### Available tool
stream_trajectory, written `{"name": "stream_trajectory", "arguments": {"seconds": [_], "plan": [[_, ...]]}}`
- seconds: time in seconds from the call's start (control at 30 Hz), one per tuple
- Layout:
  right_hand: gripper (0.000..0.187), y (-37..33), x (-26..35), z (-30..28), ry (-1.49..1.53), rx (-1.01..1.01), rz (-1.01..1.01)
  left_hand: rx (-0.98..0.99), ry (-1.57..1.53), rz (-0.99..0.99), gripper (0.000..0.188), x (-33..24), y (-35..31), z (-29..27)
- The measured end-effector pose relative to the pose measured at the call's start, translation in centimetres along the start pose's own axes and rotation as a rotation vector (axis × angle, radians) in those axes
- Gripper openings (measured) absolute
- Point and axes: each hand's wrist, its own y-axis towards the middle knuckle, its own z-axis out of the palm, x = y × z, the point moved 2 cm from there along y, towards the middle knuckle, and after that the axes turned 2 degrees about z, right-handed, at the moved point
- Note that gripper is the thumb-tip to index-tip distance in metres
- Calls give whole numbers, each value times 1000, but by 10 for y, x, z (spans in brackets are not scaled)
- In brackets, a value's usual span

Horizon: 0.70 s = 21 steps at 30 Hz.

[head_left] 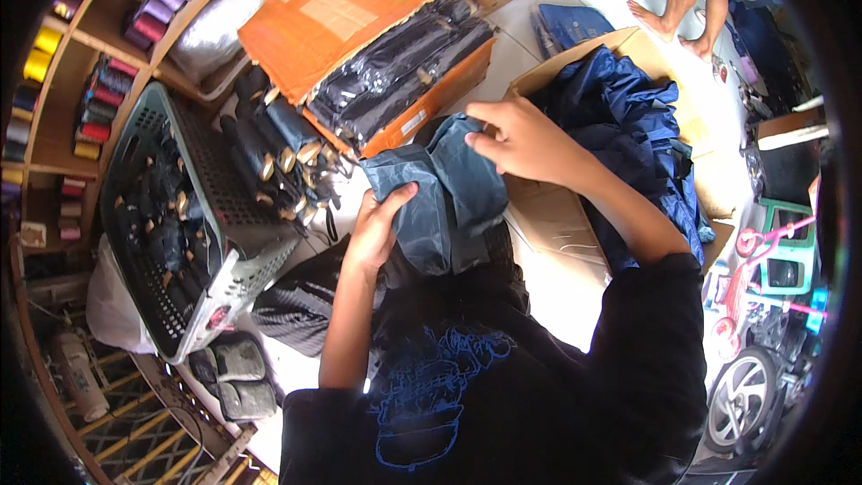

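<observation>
A crinkled blue-grey piece of thin fabric (417, 202) is spread above my lap, folded along its middle. My left hand (375, 232) grips its left side, thumb on top and the other fingers hidden underneath. At its upper right edge, my right hand (516, 139) is closed on the cloth with bent fingers, thumb and forefinger near the rim. Just right of it, a cardboard box (561, 233) holds a heap of dark blue fabric (611, 108).
An orange-taped carton (359, 9) holds dark wrapped bundles (395, 72). More rolled bundles (278, 144) with pale ends lie beside a grey-green plastic basket (242, 224). Thread shelves (117, 45) stand left. Another person's feet (669, 27) and a pink scooter (741, 278) are at right.
</observation>
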Motion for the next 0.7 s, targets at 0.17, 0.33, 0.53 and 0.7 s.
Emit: {"name": "stream_trajectory", "arguments": {"seconds": [0.17,0.33,0.53,0.7], "plan": [[19,-2,-34,6,-47,94,35,-45,-153,-136,32,67,13,-45],[22,-13,-28,7,101,118,189,-234,-29,-202,37,104,19,-81],[28,-20,-42,22,261,207,101,-186,386,-64,62,115,28,-95],[32,-24,-35,40,589,344,228,-490,892,363,82,116,23,-80]]}}
